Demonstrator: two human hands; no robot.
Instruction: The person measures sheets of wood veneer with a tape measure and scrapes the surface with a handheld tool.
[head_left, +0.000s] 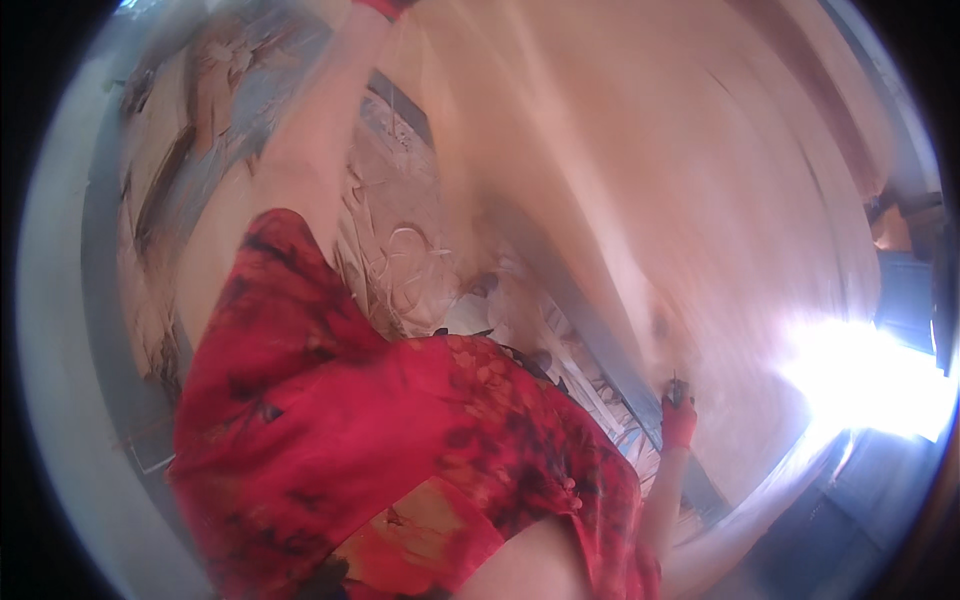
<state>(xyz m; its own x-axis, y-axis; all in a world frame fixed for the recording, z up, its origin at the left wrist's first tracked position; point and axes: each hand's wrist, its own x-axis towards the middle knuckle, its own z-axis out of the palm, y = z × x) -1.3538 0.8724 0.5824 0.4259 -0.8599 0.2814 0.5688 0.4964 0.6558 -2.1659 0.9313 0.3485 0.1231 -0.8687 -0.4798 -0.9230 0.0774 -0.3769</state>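
A wide, thin, tan sheet of wood veneer fills the right and upper part of the view, blurred and with pale folds along its near side. My right hand, in a red glove with dark fingers, is closed at the sheet's near edge on the lower right and appears to grip it. My left arm stretches far up and forward. Only a red glove cuff shows at the top edge; the left hand itself lies beyond the picture.
Below the sheet runs a grey metal beam. Torn veneer scraps and curled strips litter the floor beneath. Broken wood pieces lie at the far left. Glaring light washes out the right side, beside bluish panels.
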